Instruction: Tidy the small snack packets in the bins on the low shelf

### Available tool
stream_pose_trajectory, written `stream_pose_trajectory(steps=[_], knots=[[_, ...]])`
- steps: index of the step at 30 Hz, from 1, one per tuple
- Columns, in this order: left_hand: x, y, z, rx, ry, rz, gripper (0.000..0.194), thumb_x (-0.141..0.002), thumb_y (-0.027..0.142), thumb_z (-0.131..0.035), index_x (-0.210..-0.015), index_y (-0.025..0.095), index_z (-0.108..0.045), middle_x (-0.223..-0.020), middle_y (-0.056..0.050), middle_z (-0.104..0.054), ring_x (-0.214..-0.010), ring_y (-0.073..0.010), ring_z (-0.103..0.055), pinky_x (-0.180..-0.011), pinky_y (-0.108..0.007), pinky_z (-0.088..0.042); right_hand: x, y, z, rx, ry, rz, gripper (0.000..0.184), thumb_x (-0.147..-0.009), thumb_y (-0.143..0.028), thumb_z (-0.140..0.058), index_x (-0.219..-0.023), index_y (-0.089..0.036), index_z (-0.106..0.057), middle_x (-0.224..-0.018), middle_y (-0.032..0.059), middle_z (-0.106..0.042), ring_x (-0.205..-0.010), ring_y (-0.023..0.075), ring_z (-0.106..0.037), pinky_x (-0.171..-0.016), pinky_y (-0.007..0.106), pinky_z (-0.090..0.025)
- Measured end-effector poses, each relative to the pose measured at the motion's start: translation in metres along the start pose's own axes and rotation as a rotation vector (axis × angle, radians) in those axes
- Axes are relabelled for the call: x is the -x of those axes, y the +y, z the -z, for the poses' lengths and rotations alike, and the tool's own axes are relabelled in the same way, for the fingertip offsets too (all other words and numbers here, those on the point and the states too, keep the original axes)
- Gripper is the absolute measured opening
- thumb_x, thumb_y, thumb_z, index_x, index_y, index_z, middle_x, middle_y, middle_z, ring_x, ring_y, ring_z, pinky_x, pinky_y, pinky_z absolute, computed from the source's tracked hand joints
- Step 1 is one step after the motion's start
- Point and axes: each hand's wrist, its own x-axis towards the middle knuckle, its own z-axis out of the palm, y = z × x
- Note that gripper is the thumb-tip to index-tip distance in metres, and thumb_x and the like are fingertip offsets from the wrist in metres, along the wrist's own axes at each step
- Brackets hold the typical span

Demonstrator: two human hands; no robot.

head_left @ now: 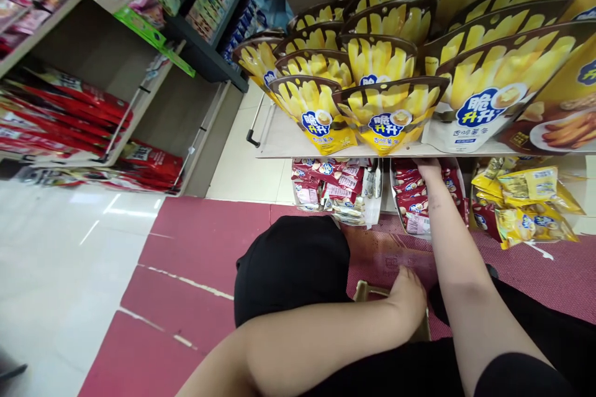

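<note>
My left hand is low in front of me, over the far right corner of a small brown cardboard box. Its fingers curl over the box's edge, and the fingertips are partly hidden. My right arm stretches forward to the bottom level, where my right hand is at the back of a display box of red snack packets. The upper shelf's edge covers most of that hand, so its fingers do not show.
Above the display boxes, a shelf holds yellow chip pouches. Another box of red and white packets stands left, yellow packets right. My black-clad knee is over the red mat. Red bags fill shelves leftward.
</note>
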Motion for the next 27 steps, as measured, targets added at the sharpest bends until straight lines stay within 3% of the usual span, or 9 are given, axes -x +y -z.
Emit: stream_pose_trajectory(steps=[3, 5, 7, 10, 15, 19, 23, 27], knots=[[0.0, -0.001, -0.004, 0.019, 0.006, 0.002, 0.044, -0.096, 0.024, -0.056, -0.135, 0.004, -0.062, -0.138, -0.023, -0.06, -0.13, -0.0337, -0.057, -0.108, -0.048, -0.045, 0.008, 0.005, -0.001, 0.028, 0.071, -0.127, 0.04, -0.088, -0.039, -0.061, -0.117, -0.011, -0.066, -0.119, 0.0214, -0.068, -0.12, 0.035, -0.061, -0.104, 0.047, -0.047], [0.001, -0.002, -0.007, 0.023, 0.021, 0.012, 0.043, -0.095, 0.022, -0.056, -0.133, 0.004, -0.062, -0.137, -0.023, -0.06, -0.129, -0.0338, -0.057, -0.108, -0.049, -0.045, 0.013, 0.011, 0.0, 0.027, 0.053, -0.131, 0.035, -0.089, -0.035, -0.059, -0.112, -0.009, -0.067, -0.112, 0.0218, -0.07, -0.113, 0.0349, -0.065, -0.101, 0.047, -0.049], [0.004, -0.003, -0.008, 0.01, 0.006, 0.01, 0.043, -0.096, 0.02, -0.054, -0.135, 0.004, -0.061, -0.139, -0.023, -0.059, -0.129, -0.0333, -0.057, -0.109, -0.048, -0.045, 0.017, 0.018, 0.003, 0.016, 0.013, -0.109, 0.035, -0.086, -0.032, -0.064, -0.111, -0.009, -0.067, -0.103, 0.0186, -0.072, -0.103, 0.0326, -0.068, -0.094, 0.045, -0.053], [0.009, -0.003, -0.006, -0.028, -0.042, -0.003, 0.045, -0.097, 0.02, -0.05, -0.138, 0.004, -0.058, -0.141, -0.022, -0.057, -0.131, -0.0327, -0.056, -0.11, -0.048, -0.044, 0.018, 0.024, 0.008, 0.002, -0.036, -0.052, 0.048, -0.073, -0.03, -0.077, -0.115, -0.01, -0.065, -0.099, 0.0138, -0.074, -0.093, 0.0284, -0.07, -0.086, 0.039, -0.056], [0.015, 0.0, -0.002, -0.061, -0.006, -0.01, 0.045, -0.097, 0.017, -0.046, -0.139, 0.006, -0.058, -0.143, -0.02, -0.057, -0.132, -0.0315, -0.056, -0.111, -0.046, -0.044, 0.017, 0.028, 0.008, 0.079, -0.065, 0.079, 0.06, -0.062, -0.027, -0.086, -0.115, -0.01, -0.063, -0.104, 0.0143, -0.073, -0.093, 0.027, -0.069, -0.084, 0.035, -0.054], [0.012, -0.001, -0.001, -0.041, -0.032, -0.013, 0.045, -0.098, 0.021, -0.048, -0.139, 0.005, -0.058, -0.143, -0.019, -0.057, -0.131, -0.0325, -0.056, -0.111, -0.046, -0.044, 0.017, 0.025, 0.003, 0.195, -0.047, 0.122, 0.064, -0.068, -0.026, -0.083, -0.125, -0.01, -0.059, -0.115, 0.0179, -0.071, -0.105, 0.0308, -0.067, -0.092, 0.038, -0.053], [0.008, -0.003, -0.001, -0.023, -0.043, -0.009, 0.046, -0.097, 0.021, -0.049, -0.14, 0.005, -0.057, -0.144, -0.019, -0.056, -0.131, -0.0331, -0.055, -0.112, -0.047, -0.043, 0.016, 0.02, 0.0, 0.273, 0.036, 0.226, 0.049, -0.077, -0.027, -0.075, -0.122, -0.011, -0.063, -0.118, 0.0195, -0.07, -0.111, 0.0346, -0.065, -0.1, 0.044, -0.049], [0.008, -0.002, -0.004, -0.017, 0.005, -0.014, 0.045, -0.096, 0.023, -0.051, -0.136, 0.005, -0.061, -0.14, -0.02, -0.059, -0.128, -0.0336, -0.058, -0.109, -0.047, -0.044, 0.02, 0.025, -0.001, 0.183, 0.105, 0.293, 0.038, -0.086, -0.028, -0.063, -0.12, -0.012, -0.064, -0.118, 0.0189, -0.07, -0.111, 0.0314, -0.065, -0.102, 0.043, -0.048]])
